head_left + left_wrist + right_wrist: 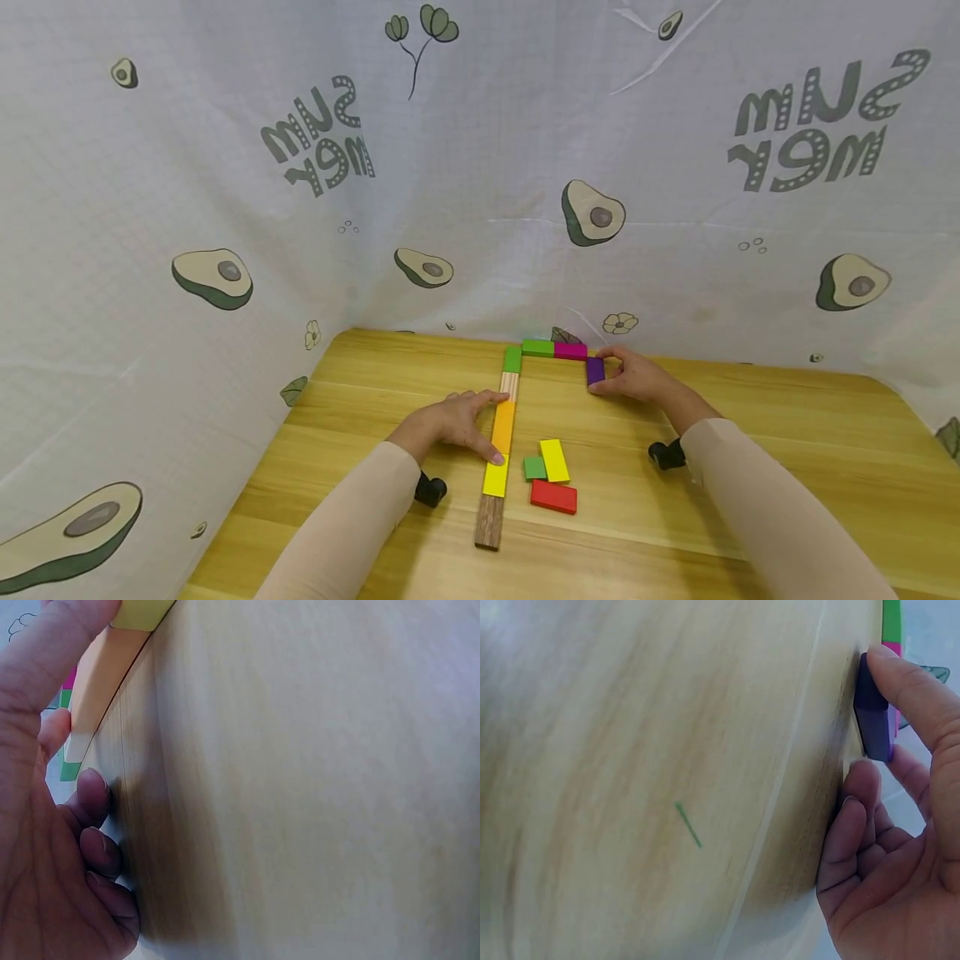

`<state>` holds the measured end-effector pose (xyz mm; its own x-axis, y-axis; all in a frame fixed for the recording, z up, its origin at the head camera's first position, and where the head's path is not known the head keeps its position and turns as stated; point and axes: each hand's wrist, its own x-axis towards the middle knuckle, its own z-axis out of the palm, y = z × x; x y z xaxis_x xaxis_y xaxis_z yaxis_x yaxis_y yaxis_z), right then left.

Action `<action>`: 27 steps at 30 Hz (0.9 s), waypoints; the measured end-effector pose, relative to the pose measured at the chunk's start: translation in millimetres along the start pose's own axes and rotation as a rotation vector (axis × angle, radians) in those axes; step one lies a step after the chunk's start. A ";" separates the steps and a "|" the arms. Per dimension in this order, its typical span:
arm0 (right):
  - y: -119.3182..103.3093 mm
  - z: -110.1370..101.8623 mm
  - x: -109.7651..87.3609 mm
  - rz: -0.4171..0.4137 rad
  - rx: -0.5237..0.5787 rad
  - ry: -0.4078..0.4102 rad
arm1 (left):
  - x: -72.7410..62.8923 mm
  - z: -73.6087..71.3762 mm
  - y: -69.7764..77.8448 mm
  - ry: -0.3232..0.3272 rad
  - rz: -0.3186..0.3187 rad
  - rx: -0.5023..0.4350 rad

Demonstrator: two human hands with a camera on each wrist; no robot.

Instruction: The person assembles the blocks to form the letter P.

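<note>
My right hand (634,377) pinches a purple block (595,372) between thumb and fingers at the right end of a magenta block (572,351). In the right wrist view the purple block (874,712) stands between thumb and index finger, the other fingers curled below. My left hand (452,421) rests over a straight row from the left side. Its thumb tip touches the yellow block (496,477) near the joint with the orange block (503,427); its index fingertip is at the pale wood block (509,384). The left wrist view shows this thumb along the orange block (112,664).
A green block (513,359) tops the row, and a dark brown block (489,522) ends it nearest me. Another green block (537,347) adjoins the magenta one. Inside lie a loose yellow block (554,460), small green block (534,467) and red block (553,497). A printed curtain (480,167) borders the table.
</note>
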<state>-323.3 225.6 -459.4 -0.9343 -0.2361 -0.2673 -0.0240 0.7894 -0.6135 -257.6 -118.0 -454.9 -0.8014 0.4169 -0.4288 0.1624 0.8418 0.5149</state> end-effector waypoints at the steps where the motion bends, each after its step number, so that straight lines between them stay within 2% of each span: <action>1: 0.2 0.2 0.5 0.000 0.004 -0.001 | 0.1 -0.1 0.0 0.000 -0.001 0.000; 13: 2.3 2.0 3.0 -0.019 0.002 0.002 | 1.7 0.4 0.2 0.006 -0.004 -0.008; 17: 1.3 8.1 -0.8 -0.090 -0.046 0.032 | 1.9 0.6 0.8 0.004 -0.001 -0.005; 23: -22.8 31.9 -17.1 -0.267 -0.217 0.168 | 2.4 1.1 -0.6 0.004 0.007 0.001; 25: -36.3 40.8 -27.7 -0.341 -0.233 0.156 | 2.8 1.2 -0.8 0.003 0.009 0.001; 27: -48.3 50.2 -40.0 -0.405 -0.234 0.097 | 3.5 1.4 -0.7 0.002 0.006 -0.001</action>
<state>-266.9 168.4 -456.4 -0.8618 -0.5059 0.0368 -0.4624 0.7537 -0.4670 -259.7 -116.7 -457.8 -0.8015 0.4212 -0.4245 0.1665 0.8390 0.5181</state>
